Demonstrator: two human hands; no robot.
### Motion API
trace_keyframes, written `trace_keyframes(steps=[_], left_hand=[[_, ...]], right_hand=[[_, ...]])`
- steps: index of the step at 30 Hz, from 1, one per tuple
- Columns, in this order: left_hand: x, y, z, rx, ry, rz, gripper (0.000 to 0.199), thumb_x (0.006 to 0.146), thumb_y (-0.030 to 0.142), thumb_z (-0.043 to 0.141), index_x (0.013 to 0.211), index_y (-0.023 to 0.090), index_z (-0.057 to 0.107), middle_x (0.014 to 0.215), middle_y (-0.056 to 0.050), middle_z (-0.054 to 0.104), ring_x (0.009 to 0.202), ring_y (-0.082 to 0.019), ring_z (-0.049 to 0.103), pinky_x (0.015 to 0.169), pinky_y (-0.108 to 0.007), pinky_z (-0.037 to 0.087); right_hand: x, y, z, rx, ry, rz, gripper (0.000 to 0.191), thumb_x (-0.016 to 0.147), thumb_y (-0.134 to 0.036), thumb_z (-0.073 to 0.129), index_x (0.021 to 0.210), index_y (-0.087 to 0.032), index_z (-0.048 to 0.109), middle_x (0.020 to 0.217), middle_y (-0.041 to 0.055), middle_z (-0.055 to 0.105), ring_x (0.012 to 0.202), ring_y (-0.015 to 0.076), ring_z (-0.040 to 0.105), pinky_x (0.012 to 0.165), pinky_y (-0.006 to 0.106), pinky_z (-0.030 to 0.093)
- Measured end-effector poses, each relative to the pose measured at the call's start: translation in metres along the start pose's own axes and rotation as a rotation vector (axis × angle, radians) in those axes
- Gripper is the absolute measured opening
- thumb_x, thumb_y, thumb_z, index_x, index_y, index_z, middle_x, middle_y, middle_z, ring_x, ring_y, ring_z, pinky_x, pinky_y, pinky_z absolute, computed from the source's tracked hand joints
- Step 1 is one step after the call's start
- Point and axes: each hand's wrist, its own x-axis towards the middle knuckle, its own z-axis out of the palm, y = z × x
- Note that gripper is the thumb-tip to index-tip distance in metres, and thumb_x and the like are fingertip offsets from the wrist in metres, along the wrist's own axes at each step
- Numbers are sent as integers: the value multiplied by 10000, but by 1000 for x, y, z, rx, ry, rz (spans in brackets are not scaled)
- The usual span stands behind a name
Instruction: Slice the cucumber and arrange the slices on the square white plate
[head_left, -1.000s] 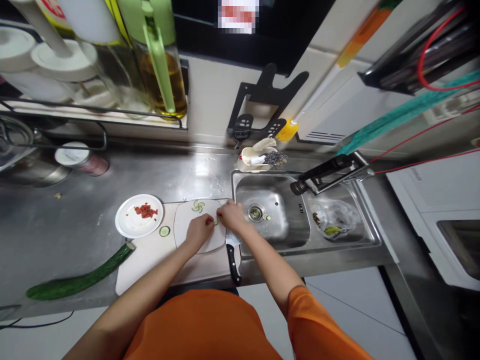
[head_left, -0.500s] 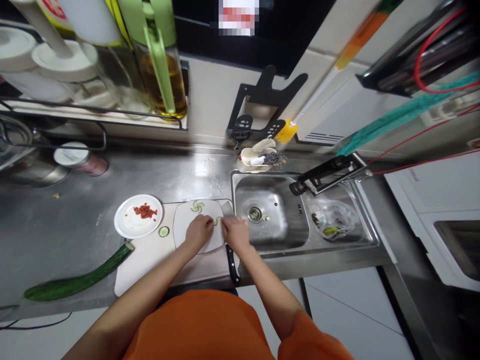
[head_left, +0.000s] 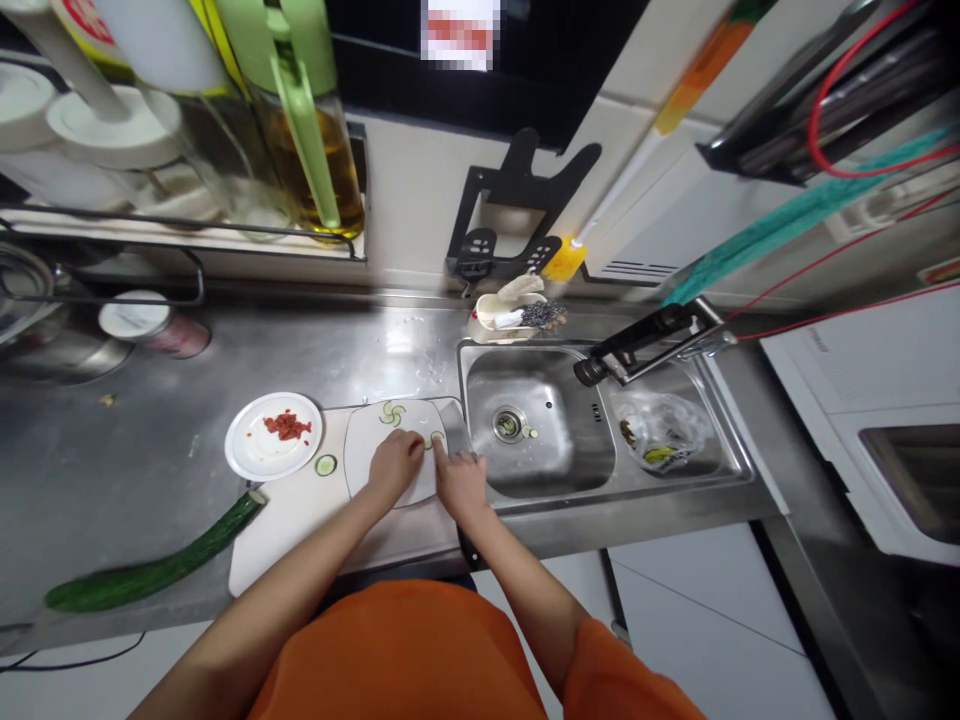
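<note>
My left hand rests over a white square plate, fingers bent and pressed together at the left end of a thin curved cucumber slice. From the right, the stretched index finger of my right hand touches that slice, the other fingers loosely bent. Higher on the plate, several curved cucumber slices form a pinwheel. The plate lies on a pale cutting board. A round cucumber slice sits on the board. Partly under my right hand is a knife, its black handle toward me.
Left of the board stands a round white plate with chopped red bits. A long cucumber lies on the steel counter, its cut end on the board. On the right are a sink, a faucet and a plastic bag.
My right hand has shifted slightly left and down, its index finger now stretched onto the slice. My left hand stays at the slice. The view has moved slightly.
</note>
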Motion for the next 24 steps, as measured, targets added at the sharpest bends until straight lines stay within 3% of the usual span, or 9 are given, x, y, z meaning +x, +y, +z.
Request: trace_keyframes(steps=[16, 20, 24], left_hand=[[-1, 2, -4, -45, -10, -10, 202, 843, 247, 494, 875, 197, 686, 886, -67, 650, 883, -186, 589, 813, -292, 427], [-17, -9, -24, -74, 126, 20, 223, 842, 278, 494, 898, 190, 691, 918, -72, 676, 855, -187, 610, 808, -291, 450], [-47, -39, -53, -18, 320, -7, 257, 836, 306, 488, 947, 184, 685, 935, -63, 690, 790, -182, 624, 782, -285, 469]], right_hand=[[-2, -3, -2, 29, 36, 16, 506, 946, -159, 337, 1450, -175, 309, 913, 140, 677, 1003, 269, 549, 837, 412, 317], [-5, -2, -3, 32, 91, 26, 477, 951, -190, 350, 1427, -205, 357, 908, 127, 682, 993, 262, 551, 826, 394, 312], [-12, -7, -2, 45, 133, 29, 430, 952, -221, 374, 1377, -216, 440, 889, 117, 688, 976, 253, 555, 823, 374, 303]])
